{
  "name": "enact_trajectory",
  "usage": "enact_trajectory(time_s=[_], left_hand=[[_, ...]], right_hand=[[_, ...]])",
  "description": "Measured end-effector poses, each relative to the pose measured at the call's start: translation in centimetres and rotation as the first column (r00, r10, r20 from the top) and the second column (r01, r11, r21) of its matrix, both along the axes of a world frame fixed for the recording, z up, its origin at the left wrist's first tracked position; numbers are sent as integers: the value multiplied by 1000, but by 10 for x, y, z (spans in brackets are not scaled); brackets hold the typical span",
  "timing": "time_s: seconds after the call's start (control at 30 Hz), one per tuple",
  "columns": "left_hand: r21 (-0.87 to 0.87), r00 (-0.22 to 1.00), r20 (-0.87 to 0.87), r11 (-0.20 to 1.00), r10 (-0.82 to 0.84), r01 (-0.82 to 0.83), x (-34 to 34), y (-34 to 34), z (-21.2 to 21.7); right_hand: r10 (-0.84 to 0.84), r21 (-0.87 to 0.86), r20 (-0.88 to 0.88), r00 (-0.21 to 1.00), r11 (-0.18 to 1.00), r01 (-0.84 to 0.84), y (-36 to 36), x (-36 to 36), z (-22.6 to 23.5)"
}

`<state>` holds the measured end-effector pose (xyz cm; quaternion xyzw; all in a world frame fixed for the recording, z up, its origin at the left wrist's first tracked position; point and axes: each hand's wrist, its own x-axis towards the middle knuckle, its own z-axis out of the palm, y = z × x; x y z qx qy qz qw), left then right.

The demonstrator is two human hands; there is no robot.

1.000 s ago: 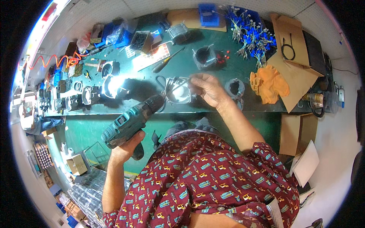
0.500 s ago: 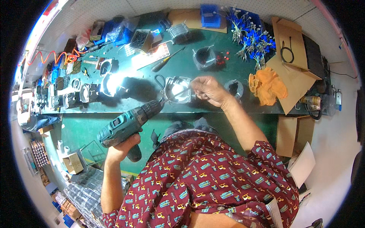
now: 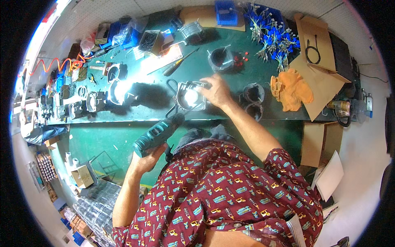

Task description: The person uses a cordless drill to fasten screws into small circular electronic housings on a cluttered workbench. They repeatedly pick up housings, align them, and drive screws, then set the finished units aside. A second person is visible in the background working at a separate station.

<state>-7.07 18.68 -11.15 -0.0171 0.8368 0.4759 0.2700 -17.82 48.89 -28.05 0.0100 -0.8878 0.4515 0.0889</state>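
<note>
Left hand (image 3: 149, 158) low, close to torso, fingers wrapped in a full fist grip, forearm running down and bent sharply at the elbow. Right arm stretched forward and up from the shoulder, elbow nearly straight, bare forearm angled toward upper left. Right hand (image 3: 217, 91) palm down, wrist slightly flexed, fingers (image 3: 204, 85) curled and pointing left, pinching loosely at the fingertips

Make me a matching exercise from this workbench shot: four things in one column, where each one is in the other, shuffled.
1. cordless drill
2. round metal housing
3. orange cloth
4. blue bin

A. under the right hand
B. at the table's far edge
C. in the left hand
D. beside the brown cardboard

Pairs: 1-C, 2-A, 3-D, 4-B
</note>
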Motion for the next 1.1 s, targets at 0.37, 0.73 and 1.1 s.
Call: enact_trajectory(time_s=[0.37, 0.73, 1.1], left_hand=[[-444, 891, -68, 813, -450, 377, -68, 68, 78], [-393, 954, -8, 878, -299, 272, -64, 88, 76], [-572, 914, 97, 729, -394, 376, -62, 103, 94]], right_hand=[[83, -217, 143, 986, 975, -51, -5, -7, -14], [125, -289, 191, 974, 955, -66, -7, -2, -4], [169, -237, 66, 983, 960, -149, -15, -7, -12]])
